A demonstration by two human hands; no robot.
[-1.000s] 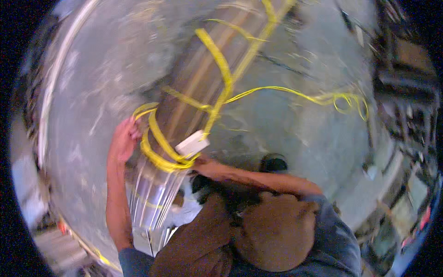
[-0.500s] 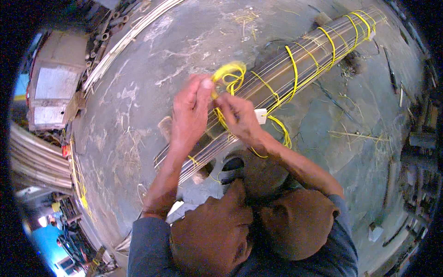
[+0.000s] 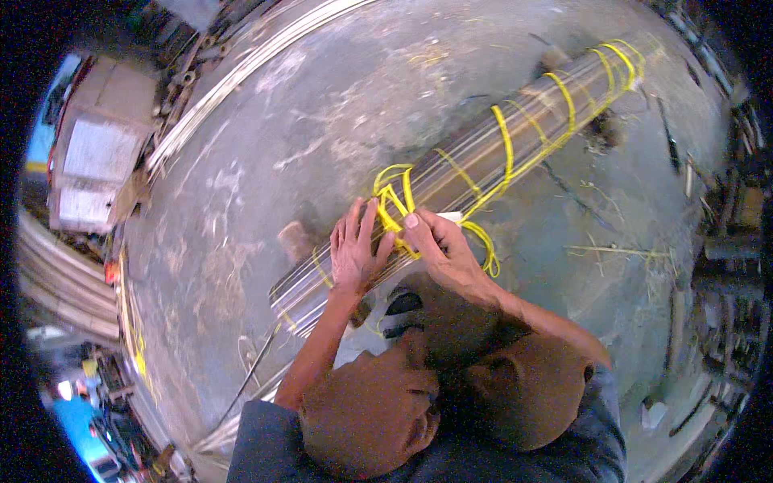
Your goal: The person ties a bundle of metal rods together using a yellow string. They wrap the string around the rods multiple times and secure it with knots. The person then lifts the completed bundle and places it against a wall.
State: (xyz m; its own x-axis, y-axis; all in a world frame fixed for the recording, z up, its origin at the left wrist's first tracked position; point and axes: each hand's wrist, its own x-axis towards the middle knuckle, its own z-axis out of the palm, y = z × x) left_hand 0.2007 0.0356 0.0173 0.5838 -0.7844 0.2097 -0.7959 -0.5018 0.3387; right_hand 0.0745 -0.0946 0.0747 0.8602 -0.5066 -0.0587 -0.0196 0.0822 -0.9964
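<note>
A long bundle of thin silvery metal rods [image 3: 483,161] lies on the grey concrete floor [image 3: 266,177], running up and away to the right of my hands. Bright yellow plastic strapping [image 3: 396,201] loops around it. My left hand [image 3: 354,251] rests flat on the rods, fingers spread. My right hand [image 3: 439,249], touching it, pinches the yellow strapping between thumb and fingers.

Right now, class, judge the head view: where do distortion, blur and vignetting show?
Head view: fisheye bends the rod bundle and floor edges toward the rim; black vignette rings the frame; left hand and right hand on the yellow cord look fairly sharp; clutter at the rim is smeared.
</note>
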